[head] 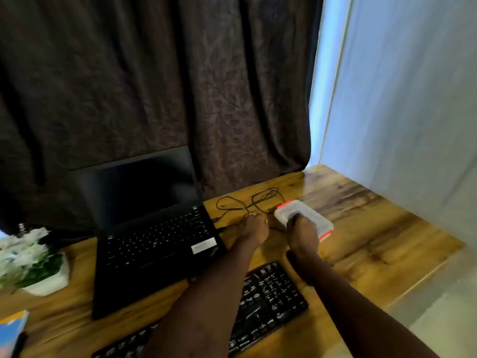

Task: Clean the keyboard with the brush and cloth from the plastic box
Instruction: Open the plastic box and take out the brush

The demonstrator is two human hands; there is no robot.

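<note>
Work at this moment centred on the plastic box [312, 219], which sat on the worktop [374, 228] beyond the keyboard [271, 293] and just right of a loose black cable [232, 202]. The right hand [302, 235] lay over the near end of the box with its fingers bent onto the lid, apparently holding it. The left hand [254, 228] hovered just beside the box's left side, above the cable, with relaxed fingers and nothing in it. Both forearms crossed over the keyboard, which lay at an angle in front of an open laptop [154, 236]. The step in hand looked like opening the box. To do it well, one hand would steady the body flat on the worktop while the other released the orange clips [284, 204], one at the far end and one at the near right corner. The lid would then lift straight up so nothing spilled onto the cable or keys. The box was the only container in play. Its lid seemed still on, and its cloudy, blurred walls hid the contents, so neither brush nor cloth could be made out inside.
</note>
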